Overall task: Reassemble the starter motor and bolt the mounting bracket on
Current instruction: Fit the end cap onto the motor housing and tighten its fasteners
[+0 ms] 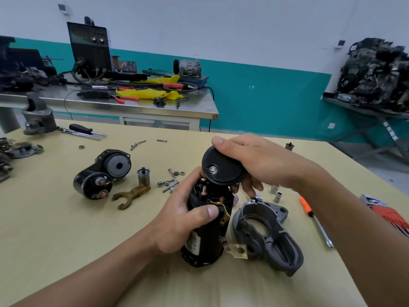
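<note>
The left hand grips the motor body, upright toward the desk's near edge. The right hand holds the end cap tilted above it, not yet seated. The mounting bracket and bolts lie loose, so most of the assembly seems left.

We note bare table near-left of the motor body; grey housing crowds its right, loose bolts litter beyond-left.

Wall white up top, teal band below. Stainless workbench back L w/ welder unit on it. Metal stand far R carries dark engine. Pale wood tabletop in front; grey floor R.
</note>
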`<action>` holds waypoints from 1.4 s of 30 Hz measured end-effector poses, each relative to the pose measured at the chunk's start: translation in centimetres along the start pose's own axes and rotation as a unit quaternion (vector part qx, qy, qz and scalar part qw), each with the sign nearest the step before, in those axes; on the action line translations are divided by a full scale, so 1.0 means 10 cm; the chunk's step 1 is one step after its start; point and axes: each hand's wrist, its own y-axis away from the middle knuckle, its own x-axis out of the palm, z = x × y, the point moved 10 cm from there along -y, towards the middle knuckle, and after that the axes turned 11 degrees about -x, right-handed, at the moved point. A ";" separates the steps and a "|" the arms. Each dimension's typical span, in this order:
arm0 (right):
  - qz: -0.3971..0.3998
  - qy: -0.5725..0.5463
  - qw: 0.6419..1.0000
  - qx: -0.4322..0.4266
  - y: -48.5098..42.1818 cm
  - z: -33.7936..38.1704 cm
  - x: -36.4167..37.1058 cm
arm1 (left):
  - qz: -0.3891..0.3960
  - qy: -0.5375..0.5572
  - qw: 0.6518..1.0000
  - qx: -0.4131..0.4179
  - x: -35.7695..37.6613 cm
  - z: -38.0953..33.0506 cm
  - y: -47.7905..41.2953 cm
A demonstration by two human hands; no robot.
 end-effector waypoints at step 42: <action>-0.199 -0.245 0.924 -0.218 0.08 0.14 0.23 | 0.120 0.111 0.982 -0.094 0.08 0.16 -0.04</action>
